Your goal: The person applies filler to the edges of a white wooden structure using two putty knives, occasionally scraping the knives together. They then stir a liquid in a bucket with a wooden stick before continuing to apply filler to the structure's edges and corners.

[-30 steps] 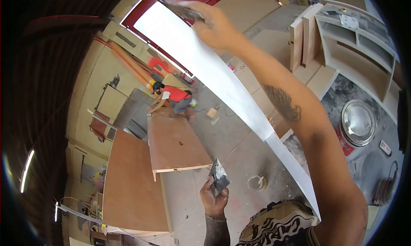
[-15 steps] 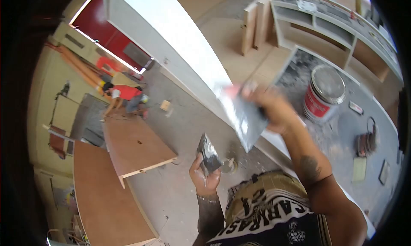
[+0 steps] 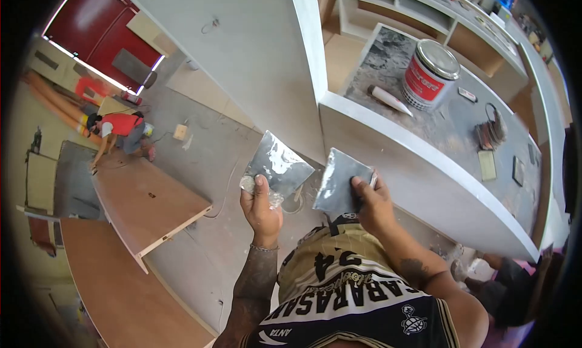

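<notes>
My left hand point(image 3: 262, 211) is closed on a square metal plate point(image 3: 280, 163) with pale, shiny paste smeared on its face and lower edge. To its right, my right hand point(image 3: 374, 204) grips a second metal plate point(image 3: 342, 181), thumb flat on its face. A small gap separates the two plates, both held in front of my torso. A red and white can point(image 3: 424, 78) stands on the dusty grey top beyond my right hand, a white tube point(image 3: 391, 99) lying beside it.
A grey-white panel point(image 3: 242, 51) rises ahead and joins a low white-edged wall point(image 3: 424, 160) at right. On the right top lie a sanding tool point(image 3: 490, 133) and small blocks. Brown boards point(image 3: 151, 196) stand left, where a person point(image 3: 121, 130) in red bends over. Another person's limbs show lower right.
My right hand has come down and toward my left hand, bringing its plate near the other. The left plate is raised and turned to show its face. The view has shifted, revealing the tube.
</notes>
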Tool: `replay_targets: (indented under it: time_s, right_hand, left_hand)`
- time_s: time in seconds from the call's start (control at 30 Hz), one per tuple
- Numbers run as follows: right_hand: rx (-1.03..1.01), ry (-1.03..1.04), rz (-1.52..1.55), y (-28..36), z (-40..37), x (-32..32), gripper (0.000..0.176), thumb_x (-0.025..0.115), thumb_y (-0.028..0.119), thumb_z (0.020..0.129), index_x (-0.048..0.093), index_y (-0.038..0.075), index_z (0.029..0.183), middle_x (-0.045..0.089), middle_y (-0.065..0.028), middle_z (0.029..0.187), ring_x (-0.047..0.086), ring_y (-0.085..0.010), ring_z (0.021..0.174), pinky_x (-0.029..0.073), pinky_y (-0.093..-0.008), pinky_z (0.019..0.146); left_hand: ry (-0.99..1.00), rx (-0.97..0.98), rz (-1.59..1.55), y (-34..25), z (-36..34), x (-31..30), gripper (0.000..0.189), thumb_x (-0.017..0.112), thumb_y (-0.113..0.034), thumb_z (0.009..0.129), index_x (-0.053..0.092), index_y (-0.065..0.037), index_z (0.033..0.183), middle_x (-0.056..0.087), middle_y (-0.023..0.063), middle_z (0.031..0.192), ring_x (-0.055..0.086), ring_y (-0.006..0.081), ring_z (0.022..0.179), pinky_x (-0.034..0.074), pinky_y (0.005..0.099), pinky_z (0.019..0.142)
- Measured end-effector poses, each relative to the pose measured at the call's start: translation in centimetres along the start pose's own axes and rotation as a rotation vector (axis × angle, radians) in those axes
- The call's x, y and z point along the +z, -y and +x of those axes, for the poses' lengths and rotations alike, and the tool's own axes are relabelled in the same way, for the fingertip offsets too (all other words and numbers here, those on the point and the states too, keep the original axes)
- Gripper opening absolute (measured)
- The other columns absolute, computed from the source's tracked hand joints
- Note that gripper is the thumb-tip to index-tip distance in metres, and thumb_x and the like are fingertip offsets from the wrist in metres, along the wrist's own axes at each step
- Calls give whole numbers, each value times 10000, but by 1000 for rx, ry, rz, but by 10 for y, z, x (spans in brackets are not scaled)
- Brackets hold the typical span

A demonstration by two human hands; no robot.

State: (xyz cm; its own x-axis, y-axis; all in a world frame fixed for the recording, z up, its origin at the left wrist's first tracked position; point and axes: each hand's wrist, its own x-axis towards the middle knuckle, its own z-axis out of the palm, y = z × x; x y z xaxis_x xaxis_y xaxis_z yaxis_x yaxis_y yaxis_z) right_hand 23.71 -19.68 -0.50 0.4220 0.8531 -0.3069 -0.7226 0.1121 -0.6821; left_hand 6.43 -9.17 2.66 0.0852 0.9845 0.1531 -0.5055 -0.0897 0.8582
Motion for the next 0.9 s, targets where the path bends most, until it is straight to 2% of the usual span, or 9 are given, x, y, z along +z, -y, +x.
replay_targets:
  time_s: [0.2, 0.27, 0.3, 0.47, 0.5, 0.6, 0.63, 0.73, 0.9]
  right_hand:
    - [-301, -138, -508, -46, -43, 27, 199, 639, 125, 943, 560, 32, 1099, 583, 21, 939, 504, -57, 865, 435, -229, 789]
    - [-304, -161, -431, -52, -50, 25, 163, 639, 122, 943, 536, 34, 1033, 564, 25, 900, 489, -48, 843, 418, -210, 765]
    - [-294, -167, -463, -50, -53, 21, 169, 639, 124, 944, 531, 32, 1034, 562, 25, 895, 484, -46, 836, 416, -206, 759]
    - [-438, -58, -461, -29, -78, 23, 171, 581, 61, 964, 507, -6, 1103, 613, -7, 980, 524, -44, 919, 449, -228, 799]
    - [-473, 6, -467, -24, -81, 20, 261, 583, -19, 928, 548, -16, 1187, 625, -75, 1076, 587, -126, 1013, 484, -280, 876]
    - [-942, 371, -1003, 8, -88, 20, 428, 624, -69, 838, 596, 20, 1256, 596, -151, 1159, 603, -263, 1104, 478, -371, 973]
    - [-921, 460, -1000, 13, -94, 25, 523, 651, -61, 763, 627, 57, 1272, 566, -200, 1217, 558, -377, 1188, 423, -459, 1055]
    - [-993, 618, -1305, 21, -81, 12, 540, 671, -20, 759, 613, 62, 1290, 554, -199, 1251, 538, -386, 1207, 407, -499, 1053]
    - [-722, 437, -1644, 36, -59, -38, 498, 668, 46, 767, 638, 95, 1261, 579, -177, 1239, 562, -356, 1161, 450, -453, 993]
  left_hand:
    - [212, -123, 261, -13, -25, -24, 192, 510, -156, 992, 598, 15, 987, 560, -25, 843, 456, 58, 771, 393, 252, 651]
    - [429, -294, 337, -18, -22, -42, 254, 496, -195, 1006, 621, 21, 1055, 546, -53, 841, 427, 47, 734, 362, 230, 638]
    - [505, -431, 247, -23, -17, -43, 298, 501, -211, 1007, 618, 26, 1144, 639, 47, 1064, 567, 120, 955, 442, 273, 865]
    - [864, -584, 507, 3, -7, -77, 304, 488, -279, 1011, 632, -19, 1078, 639, 1, 950, 561, 97, 842, 437, 213, 764]
    - [876, -605, 494, 16, -8, -82, 307, 480, -287, 1011, 631, -28, 1077, 646, 5, 942, 580, 106, 825, 452, 213, 747]
    - [371, -1022, -156, 14, -27, -40, 318, 468, -280, 990, 618, -36, 1128, 672, 57, 972, 656, 168, 804, 529, 261, 671]
    - [293, -1163, -364, 29, -27, -47, 378, 551, -224, 921, 582, 30, 1199, 687, 144, 1036, 693, 275, 940, 579, 388, 813]
    - [249, -1288, -520, 57, -28, -46, 352, 557, -211, 917, 594, 29, 1172, 689, 139, 1028, 696, 273, 896, 579, 397, 791]
    - [214, -1178, -364, 44, -8, -10, 263, 577, -167, 907, 607, -29, 1128, 698, 99, 1018, 697, 220, 884, 574, 339, 689]
